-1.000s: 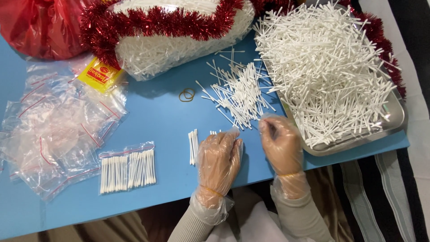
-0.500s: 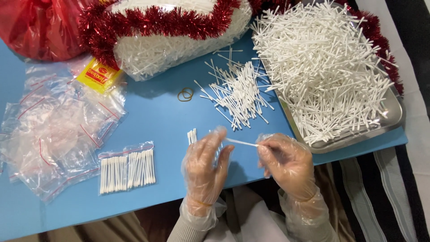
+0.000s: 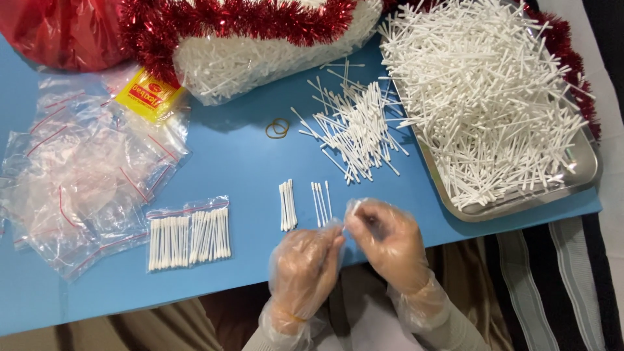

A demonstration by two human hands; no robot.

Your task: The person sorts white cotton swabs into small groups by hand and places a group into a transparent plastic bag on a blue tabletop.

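Two gloved hands meet at the near edge of the blue bench [image 3: 247, 162], fingertips together. The left hand [image 3: 304, 265] is loosely curled and the right hand [image 3: 389, 242] is pinched, but the clear gloves blur what lies between them; I cannot tell whether a swab is held there.

Just beyond the fingertips lie two small groups of cotton swabs [image 3: 287, 205], a tight bundle on the left and a looser few [image 3: 320, 201] to its right. Their long axes run near to far, tips level, almost parallel. To do this well, I judge each new swab should be laid the same way, ends flush with its neighbours, so the count stays easy to read.

Farther off, a loose heap of swabs [image 3: 354, 127] points every way. The metal tray [image 3: 578, 172] at far right is piled high with more. To the left sit a filled zip bag [image 3: 188, 233] and empty bags [image 3: 78, 169].
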